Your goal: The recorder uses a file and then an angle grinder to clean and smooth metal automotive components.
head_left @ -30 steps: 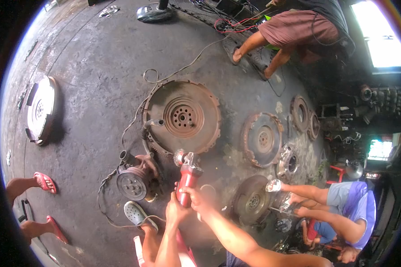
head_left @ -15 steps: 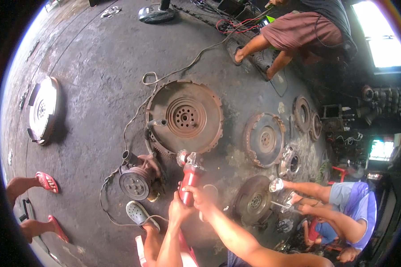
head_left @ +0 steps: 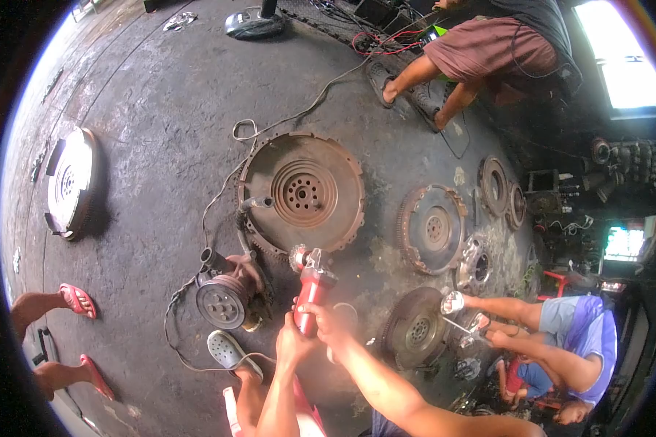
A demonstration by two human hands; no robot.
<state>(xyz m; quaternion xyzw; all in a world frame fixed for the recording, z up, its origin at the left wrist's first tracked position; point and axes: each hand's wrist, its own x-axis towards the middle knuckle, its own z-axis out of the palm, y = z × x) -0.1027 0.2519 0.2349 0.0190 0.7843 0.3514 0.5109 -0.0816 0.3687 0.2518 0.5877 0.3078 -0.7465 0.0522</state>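
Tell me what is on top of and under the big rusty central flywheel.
A pipe end overlaps the left side of the flywheel, and the red power tool is at its lower rim. Whatever lies beneath is covered from view.

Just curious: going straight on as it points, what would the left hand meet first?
Beyond the red power tool that it holds, the left hand would probably meet the big brown toothed wheel, though depth is unclear.

1. Red power tool (head_left: 311, 298): one.
2. Wearer's hands (head_left: 294, 341): two.
3. Large metal wheels (head_left: 302, 194): four.
4. Smaller metal rings (head_left: 485, 185): three.
5. Grey clog (head_left: 224, 348): one visible.
6. Pink sandals (head_left: 78, 301): two.
7. Dark sandals (head_left: 377, 83): two.
8. Other people (head_left: 492, 49): at least four.
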